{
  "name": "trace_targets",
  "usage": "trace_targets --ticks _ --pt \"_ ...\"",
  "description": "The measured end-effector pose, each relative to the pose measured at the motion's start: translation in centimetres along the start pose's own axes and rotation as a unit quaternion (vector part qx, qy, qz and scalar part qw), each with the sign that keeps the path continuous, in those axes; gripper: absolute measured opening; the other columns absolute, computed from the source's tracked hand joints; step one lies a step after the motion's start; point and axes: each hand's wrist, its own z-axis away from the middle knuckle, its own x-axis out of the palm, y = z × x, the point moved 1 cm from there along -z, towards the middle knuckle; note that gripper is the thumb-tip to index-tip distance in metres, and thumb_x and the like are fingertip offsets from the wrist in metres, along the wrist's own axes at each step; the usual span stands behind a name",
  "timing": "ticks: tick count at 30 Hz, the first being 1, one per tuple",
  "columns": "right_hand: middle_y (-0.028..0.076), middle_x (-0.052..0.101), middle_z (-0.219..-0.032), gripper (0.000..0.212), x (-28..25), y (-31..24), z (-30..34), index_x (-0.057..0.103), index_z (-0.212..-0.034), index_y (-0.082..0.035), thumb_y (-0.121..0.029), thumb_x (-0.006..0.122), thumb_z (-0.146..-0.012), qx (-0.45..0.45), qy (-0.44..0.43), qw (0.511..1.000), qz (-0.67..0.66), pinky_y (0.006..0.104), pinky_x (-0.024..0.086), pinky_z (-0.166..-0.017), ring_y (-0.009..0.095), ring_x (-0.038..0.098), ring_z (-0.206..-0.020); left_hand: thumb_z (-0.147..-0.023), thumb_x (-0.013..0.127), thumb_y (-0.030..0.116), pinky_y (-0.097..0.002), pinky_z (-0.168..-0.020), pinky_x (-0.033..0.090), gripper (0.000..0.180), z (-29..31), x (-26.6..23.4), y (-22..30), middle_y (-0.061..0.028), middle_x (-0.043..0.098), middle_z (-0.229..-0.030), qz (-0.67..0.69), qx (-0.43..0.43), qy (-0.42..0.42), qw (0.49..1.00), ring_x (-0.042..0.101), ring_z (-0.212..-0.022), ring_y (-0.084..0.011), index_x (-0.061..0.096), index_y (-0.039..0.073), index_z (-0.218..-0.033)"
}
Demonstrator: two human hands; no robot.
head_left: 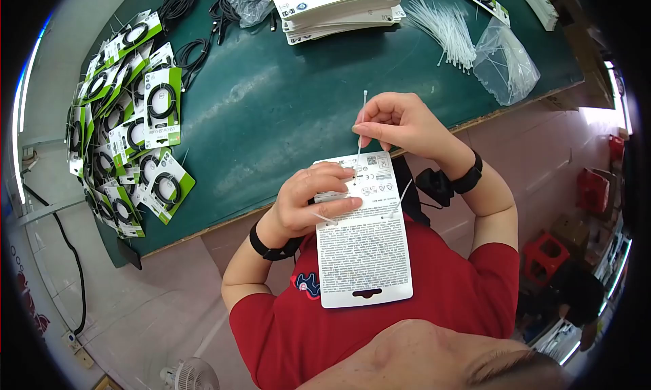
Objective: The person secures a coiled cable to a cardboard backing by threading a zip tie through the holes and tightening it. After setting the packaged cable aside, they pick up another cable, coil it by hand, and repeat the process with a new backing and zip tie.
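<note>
A white printed cardboard package card [365, 258] with a hang slot at its lower end rests against my body, its text side facing up. My left hand [313, 195] grips the card's upper left edge, fingers lying over its face. Between thumb and fingertips of my right hand [401, 122], a thin white cable tie [364, 105] is pinched upright. The tie's lower end meets the card near my left fingertips; whether it passes through a hole I cannot tell. Other white tie ends [405, 192] stick out of the card on both sides. The card's underside is hidden.
The green table [264, 119] lies ahead. Carded black cables [163, 105] are heaped at its left. At the back sit loose black cables [180, 4], a stack of cards [339, 7], loose cable ties [444, 34] and a clear plastic bag [507, 61]. Red stools [544, 253] stand at right.
</note>
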Motion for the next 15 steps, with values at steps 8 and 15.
trace_targets --ticks 8,15 --pt "0.008 0.07 -0.084 0.016 0.2 0.7 -0.5 0.064 -0.094 0.001 -0.014 0.07 -0.091 0.041 -0.012 0.996 -0.08 0.0197 0.048 -0.053 0.01 0.067 -0.074 -0.068 0.084 0.016 -0.059 -0.109 0.034 0.034 0.4 0.8 -0.6 -0.005 0.057 -0.099 -0.048 0.018 0.05 0.997 0.066 -0.104 -0.0279 0.074 0.016 -0.101" --pt "0.008 0.07 -0.084 0.016 0.4 1.3 -0.9 0.065 -0.095 0.001 -0.013 0.069 -0.09 0.016 -0.033 0.996 -0.081 0.0203 0.048 -0.055 0.011 0.068 -0.079 -0.069 0.084 0.016 -0.0594 -0.108 0.035 0.032 0.6 1.7 -0.9 -0.0055 0.057 -0.1 -0.018 0.016 0.067 0.997 0.066 -0.105 -0.0295 0.074 0.015 -0.099"
